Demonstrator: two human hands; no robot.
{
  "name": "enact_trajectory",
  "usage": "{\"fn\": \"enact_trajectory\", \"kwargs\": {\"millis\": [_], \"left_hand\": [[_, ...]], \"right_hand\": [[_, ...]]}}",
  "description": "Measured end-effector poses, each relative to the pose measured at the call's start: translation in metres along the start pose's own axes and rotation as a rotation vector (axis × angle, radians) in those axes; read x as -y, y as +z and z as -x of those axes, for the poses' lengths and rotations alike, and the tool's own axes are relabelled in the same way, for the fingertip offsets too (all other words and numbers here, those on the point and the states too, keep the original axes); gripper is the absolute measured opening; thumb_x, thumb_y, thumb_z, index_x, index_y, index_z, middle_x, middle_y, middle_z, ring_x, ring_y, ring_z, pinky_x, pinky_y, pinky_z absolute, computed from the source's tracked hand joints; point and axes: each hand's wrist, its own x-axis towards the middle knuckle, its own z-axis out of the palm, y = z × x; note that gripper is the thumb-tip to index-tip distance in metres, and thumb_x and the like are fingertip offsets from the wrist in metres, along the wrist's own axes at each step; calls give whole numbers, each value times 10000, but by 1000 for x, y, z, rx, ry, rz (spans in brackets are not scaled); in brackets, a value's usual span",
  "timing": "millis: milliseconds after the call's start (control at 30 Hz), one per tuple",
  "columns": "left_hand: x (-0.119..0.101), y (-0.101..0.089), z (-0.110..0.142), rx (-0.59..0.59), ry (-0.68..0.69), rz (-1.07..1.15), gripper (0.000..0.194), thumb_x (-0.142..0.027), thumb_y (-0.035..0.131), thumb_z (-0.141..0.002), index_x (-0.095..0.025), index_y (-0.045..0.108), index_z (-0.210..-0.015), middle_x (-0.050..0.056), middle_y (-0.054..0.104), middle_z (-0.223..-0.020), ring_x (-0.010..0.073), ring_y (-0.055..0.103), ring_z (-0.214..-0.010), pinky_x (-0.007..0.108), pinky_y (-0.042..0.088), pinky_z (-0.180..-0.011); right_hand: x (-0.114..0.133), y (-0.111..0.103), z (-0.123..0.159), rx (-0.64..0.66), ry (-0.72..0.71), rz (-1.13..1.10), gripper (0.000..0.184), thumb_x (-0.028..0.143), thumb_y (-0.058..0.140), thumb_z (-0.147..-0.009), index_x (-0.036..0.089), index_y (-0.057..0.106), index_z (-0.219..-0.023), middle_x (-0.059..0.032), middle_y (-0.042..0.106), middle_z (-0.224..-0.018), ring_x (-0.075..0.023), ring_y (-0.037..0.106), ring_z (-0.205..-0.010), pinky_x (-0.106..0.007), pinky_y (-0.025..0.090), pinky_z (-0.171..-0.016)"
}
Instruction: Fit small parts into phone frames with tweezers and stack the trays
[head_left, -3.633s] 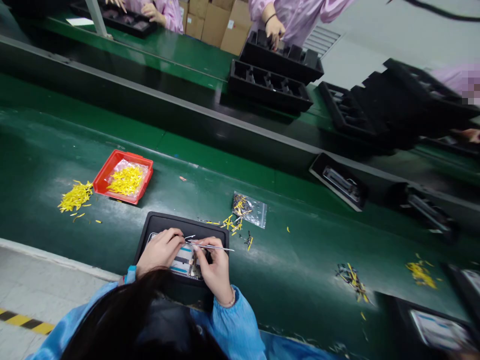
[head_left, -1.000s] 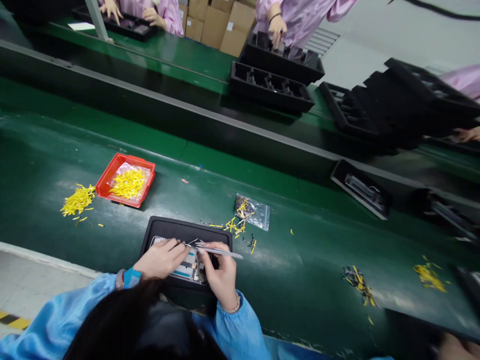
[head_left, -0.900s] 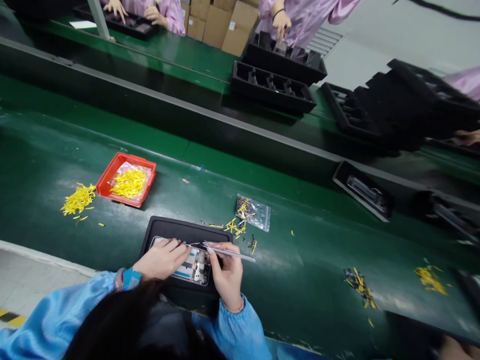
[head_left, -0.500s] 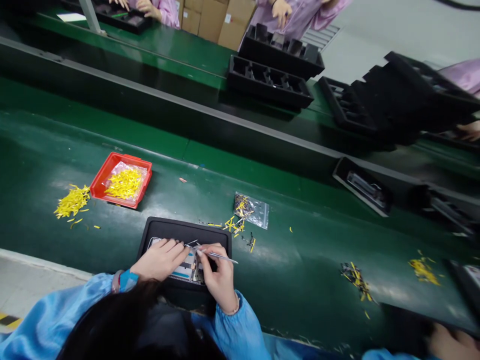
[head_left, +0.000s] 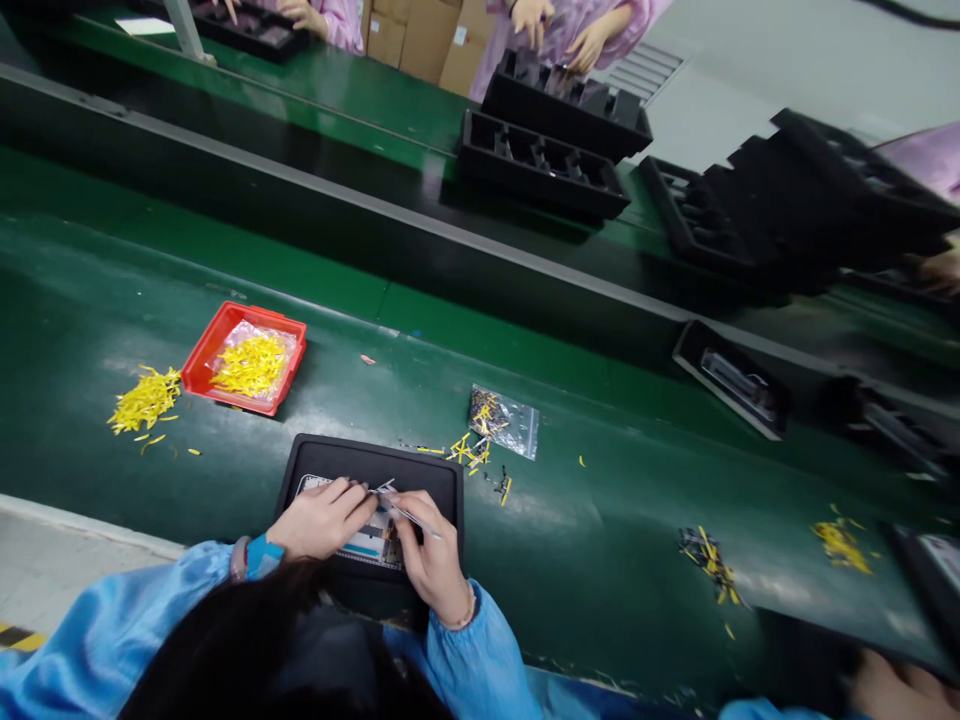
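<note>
My left hand lies across a phone frame with blue and white strips, and a thin metal sliver shows at its fingertips. The frame sits in a black plastic tray. My right hand pinches slim steel tweezers, their tips reaching the frame next to my left fingertips. Both hands hide much of the frame. Blue sleeves cover my wrists.
Yellow strips fill a red tray and lie heaped on the green conveyor belt, with a plastic bag nearby. Black moulded trays stand beyond a raised rail, near co-workers' pink sleeves. Another person's hand shows bottom right.
The tweezers have swung, their rear end now tilting down toward my right hand rather than sticking out to the right. The view has shifted slightly.
</note>
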Motion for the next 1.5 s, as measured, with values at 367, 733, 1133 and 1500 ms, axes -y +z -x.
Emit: {"fn": "enact_trajectory", "kwargs": {"millis": [367, 733, 1133, 1500], "left_hand": [[-2, 3, 0, 103, -6, 3, 232, -159, 416, -912, -155, 551, -1100, 73, 624, -941, 169, 567, -825, 217, 458, -583], [2, -1, -4, 93, -32, 34, 167, -118, 433, -901, -157, 544, -1019, 40, 607, -849, 158, 559, -738, 211, 429, -517], [6, 5, -10, 35, -358, 423, 200, -139, 453, -893, -191, 644, -919, 50, 620, -1048, 141, 589, -780, 269, 484, -735], [-7, 8, -6, 181, -438, 416, 395, -10, 394, -788, -217, 642, -1016, 50, 601, -1145, 153, 604, -890, 258, 472, -814]], "right_hand": [[-4, 3, 5, -33, 49, -22, 185, 94, 430, -889, 228, 539, -824, -82, 691, -825, -201, 688, -768, -326, 581, -650], [8, 20, 4, -121, -43, 210, 217, 84, 393, -914, 239, 518, -1001, -54, 636, -786, -182, 649, -704, -298, 549, -605], [4, -20, 30, -429, 113, 14, 161, 106, 512, -892, 224, 517, -1002, -56, 660, -919, -201, 674, -885, -367, 558, -764], [2, -39, 45, -700, 361, -2, 185, 308, 608, -854, 202, 489, -947, -71, 674, -884, -225, 685, -823, -373, 513, -765]]}}
